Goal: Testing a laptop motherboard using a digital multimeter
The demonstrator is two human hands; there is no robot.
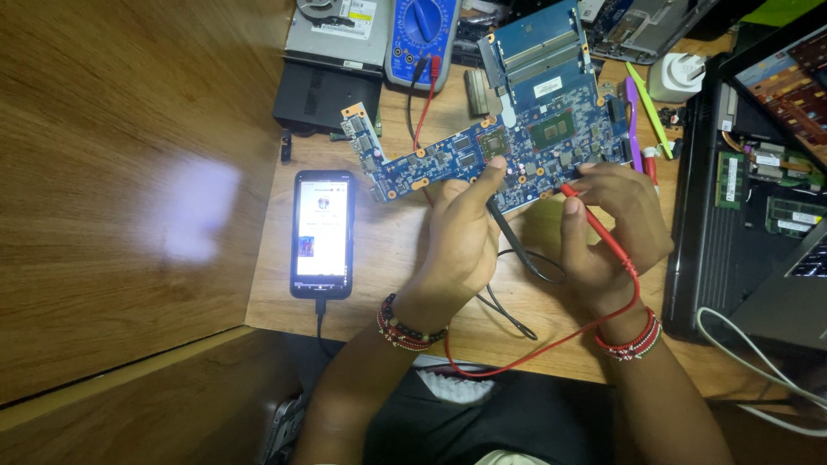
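Motherboard (pixel 517 142) testing is under way: my left hand (pixel 461 237) grips the black probe (pixel 508 232), my right hand (pixel 616 224) pinches the red probe (pixel 594 220) on it.

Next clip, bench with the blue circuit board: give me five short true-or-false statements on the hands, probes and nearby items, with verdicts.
1. The right hand holds a red probe against the blue circuit board. True.
2. The left hand holds a screwdriver. False: it holds a black probe.
3. The phone beside the board has a dark screen. False: its screen is lit.
4. A blue multimeter lies beyond the board, with leads plugged into it. True.
5. Both wrists are bare. False: each wears beaded bracelets.
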